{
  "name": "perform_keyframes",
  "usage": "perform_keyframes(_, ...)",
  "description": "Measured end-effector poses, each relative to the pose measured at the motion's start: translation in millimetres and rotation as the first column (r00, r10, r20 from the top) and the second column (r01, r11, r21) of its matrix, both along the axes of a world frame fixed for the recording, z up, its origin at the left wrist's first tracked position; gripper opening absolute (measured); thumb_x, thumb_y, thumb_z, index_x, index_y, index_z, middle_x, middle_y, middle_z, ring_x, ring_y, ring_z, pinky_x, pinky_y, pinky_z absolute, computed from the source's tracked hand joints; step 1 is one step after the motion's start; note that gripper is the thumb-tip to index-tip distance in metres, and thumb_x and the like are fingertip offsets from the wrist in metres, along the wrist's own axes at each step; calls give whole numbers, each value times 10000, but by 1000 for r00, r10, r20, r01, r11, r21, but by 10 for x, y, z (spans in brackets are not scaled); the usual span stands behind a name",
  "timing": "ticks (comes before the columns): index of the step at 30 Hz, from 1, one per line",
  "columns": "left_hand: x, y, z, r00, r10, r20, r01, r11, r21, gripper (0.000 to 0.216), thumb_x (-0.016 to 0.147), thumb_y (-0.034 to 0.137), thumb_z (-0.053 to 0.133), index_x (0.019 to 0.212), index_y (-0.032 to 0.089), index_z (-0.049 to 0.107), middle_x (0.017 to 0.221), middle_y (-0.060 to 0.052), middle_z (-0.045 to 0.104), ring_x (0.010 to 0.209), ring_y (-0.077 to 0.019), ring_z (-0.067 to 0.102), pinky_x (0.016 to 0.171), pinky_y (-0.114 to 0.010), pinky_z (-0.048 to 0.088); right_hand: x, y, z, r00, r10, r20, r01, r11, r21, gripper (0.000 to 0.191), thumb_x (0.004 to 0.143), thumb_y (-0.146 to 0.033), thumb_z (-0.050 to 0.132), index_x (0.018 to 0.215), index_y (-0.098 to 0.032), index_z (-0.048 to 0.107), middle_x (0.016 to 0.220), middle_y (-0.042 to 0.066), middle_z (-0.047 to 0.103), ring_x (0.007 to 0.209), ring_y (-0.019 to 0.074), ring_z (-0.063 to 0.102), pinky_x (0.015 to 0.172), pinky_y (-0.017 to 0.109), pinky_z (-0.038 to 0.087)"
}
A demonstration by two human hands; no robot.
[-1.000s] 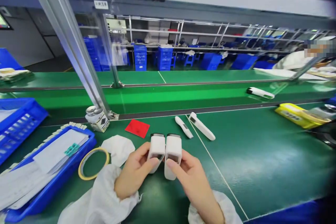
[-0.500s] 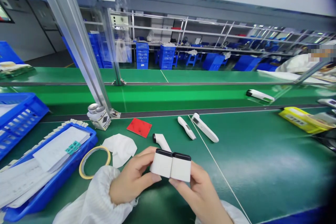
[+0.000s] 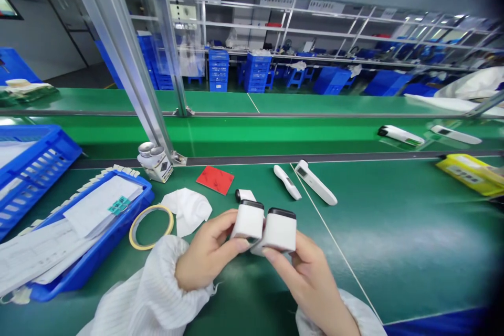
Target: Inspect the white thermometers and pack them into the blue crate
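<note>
My left hand (image 3: 205, 254) grips a white block-shaped device with a dark end cap (image 3: 248, 219). My right hand (image 3: 305, 273) grips a second one of the same kind (image 3: 280, 230) next to it; the two sit side by side, slightly apart, above the green bench mat (image 3: 394, 241). Just behind them a third white device (image 3: 245, 195) lies on the mat, partly hidden. Both arms wear white sleeves.
Two white thermometer-like units (image 3: 286, 181) (image 3: 315, 189) lie beyond my hands. A red card (image 3: 215, 179), a white cloth (image 3: 188, 210), a tape ring (image 3: 151, 227) and a blue tray of papers (image 3: 84, 252) sit to the left. Two more white units (image 3: 400, 135) lie on the conveyor; a yellow box (image 3: 470, 174) lies far right.
The two devices in my hands have come slightly apart and tilted, and my hands have shifted a little right. The third device behind them is now more hidden. The view has tilted up.
</note>
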State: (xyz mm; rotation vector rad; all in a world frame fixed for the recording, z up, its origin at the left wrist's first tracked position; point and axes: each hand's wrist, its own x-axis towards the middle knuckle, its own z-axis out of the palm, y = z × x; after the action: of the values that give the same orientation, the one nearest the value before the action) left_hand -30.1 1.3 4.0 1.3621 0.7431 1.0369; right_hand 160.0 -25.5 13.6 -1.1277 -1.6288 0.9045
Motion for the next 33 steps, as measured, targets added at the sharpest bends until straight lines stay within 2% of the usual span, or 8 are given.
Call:
perform_keyframes(3, 46, -30, 20, 997, 76, 32, -72, 991, -113, 240, 879, 338, 609, 1036, 171, 680, 1004, -95, 705, 956, -237, 643, 847, -324, 498, -41, -48, -54, 968, -49, -246, 33, 997, -72, 152, 918, -323, 566, 1025, -284, 666, 848, 22, 702, 768, 198, 658, 715, 318, 519)
perform_keyframes(6, 88, -42, -1, 987, 141, 73, -118, 960, -253, 301, 891, 433, 578, 968, 149, 640, 793, -74, 690, 731, -188, 649, 674, -283, 520, -129, -69, -116, 824, -92, -559, -28, 979, -204, 244, 958, -405, 460, 1133, -287, 583, 757, -4, 636, 562, 162, 607, 558, 310, 508)
perform_keyframes(9, 119, -35, -37, 973, 195, 127, -127, 902, -412, 365, 891, 491, 559, 929, 134, 628, 720, -58, 653, 613, -152, 611, 605, -267, 516, -229, -58, -146, 710, -165, -685, -158, 910, -384, 328, 950, -471, 439, 1163, -252, 559, 765, 7, 622, 475, 131, 544, 459, 273, 453)
perform_keyframes(12, 135, -14, -34, 944, 243, 222, -79, 822, -564, 413, 904, 503, 521, 932, 109, 642, 776, -95, 652, 642, -171, 618, 620, -292, 528, -288, -39, -137, 626, -214, -750, -307, 817, -489, 447, 943, -552, 381, 1143, -213, 593, 745, 34, 626, 516, 137, 530, 500, 273, 450)
perform_keyframes(15, 143, 5, 10, 911, 167, 377, 116, 774, -623, 435, 940, 474, 428, 978, 93, 636, 842, -133, 643, 664, -232, 637, 621, -382, 540, -304, -28, -115, 566, -222, -794, -398, 771, -498, 510, 932, -583, 372, 1064, -181, 657, 694, 47, 611, 590, 156, 537, 584, 281, 461)
perform_keyframes(19, 143, 18, 53, 849, 110, 517, 276, 741, -612, 384, 973, 379, 358, 982, 108, 629, 853, -117, 625, 663, -242, 650, 614, -399, 539, -307, -19, -108, 562, -274, -780, -368, 762, -533, 507, 912, -599, 401, 1004, -194, 692, 778, 56, 629, 601, 159, 528, 586, 293, 447)
perform_keyframes(26, 127, 25, 42, 868, 199, 455, 208, 686, -697, 372, 969, 369, 384, 969, 106, 647, 847, -105, 621, 662, -230, 647, 615, -383, 544, -342, -7, -71, 608, -276, -744, -316, 776, -546, 519, 905, -615, 382, 926, -199, 691, 655, 38, 573, 601, 182, 517, 600, 309, 436)
perform_keyframes(33, 107, 13, 61, 840, 99, 534, 333, 682, -651, 499, 982, 441, 306, 974, 85, 656, 895, -128, 626, 701, -228, 639, 674, -384, 534, -365, -6, -52, 565, -295, -770, -339, 769, -543, 555, 916, -616, 354, 808, -178, 677, 666, 42, 567, 599, 159, 507, 589, 283, 429)
